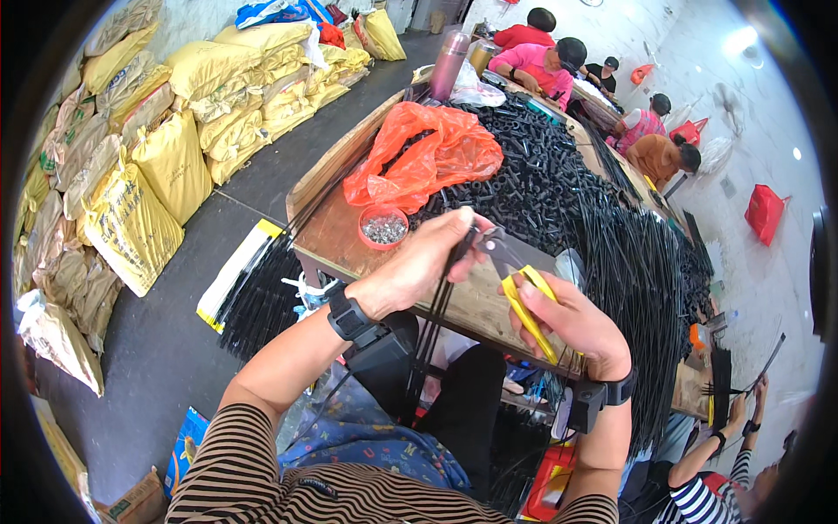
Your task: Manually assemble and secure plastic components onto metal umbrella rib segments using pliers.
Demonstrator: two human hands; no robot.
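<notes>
My left hand [425,260] is closed around a few long thin black strips [427,332], which hang down past the table's near edge. In my right hand [572,321] are yellow-handled snips [516,299], their dark jaws up against the tops of the strips by my left fingertips. Whether the jaws are closed on a strip cannot be made out. Just left of my hands stands a small red tub [382,230] of tiny shiny metal pieces. Beyond it an orange plastic bag [436,155] lies crumpled on the wooden table [336,224].
Small black parts [532,170] lie heaped across the table. Long black strips [633,279] spill over its right side. Yellow sacks [166,188] are stacked at left. Several people sit along the far side; a striped-sleeved person [711,489] works close by at lower right.
</notes>
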